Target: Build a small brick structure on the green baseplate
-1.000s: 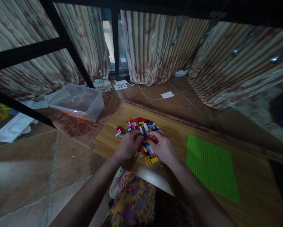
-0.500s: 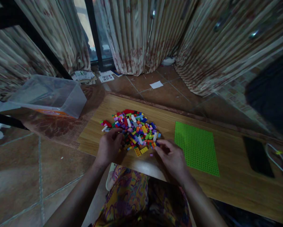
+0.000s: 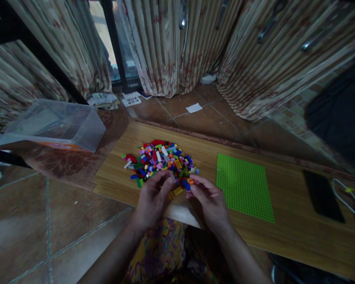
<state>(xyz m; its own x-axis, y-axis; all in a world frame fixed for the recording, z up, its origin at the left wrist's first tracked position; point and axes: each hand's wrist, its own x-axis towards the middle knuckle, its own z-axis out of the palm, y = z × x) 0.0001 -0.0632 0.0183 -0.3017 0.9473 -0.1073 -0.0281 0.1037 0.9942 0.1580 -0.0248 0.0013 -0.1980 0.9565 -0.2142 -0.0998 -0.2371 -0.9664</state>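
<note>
The person's left hand is hovering over the near edge of a heap of small multicoloured plastic building bricks, its thumb and forefinger curling close to each other; whether that grip is closing on a brick cannot be told. The right hand, just to the right, is pinching a small cluster of blue and orange plastic bricks, its grip clamping them between thumb and fingers. The heap is spreading over the left part of a long, light-brown wooden worktop, and a yellow rectangular plastic brick is lying at its near side, between the two hands. To the right of the heap, a bright green, square, studded plastic baseplate is lying flat, well apart from the bricks. Farther right, a black, flat, rectangular object is resting near a thin white cable. Beyond the worktop's left end, a clear plastic box with an orange label is standing, and a white sheet of paper is lying on the brown tiled floor at the far side.
</note>
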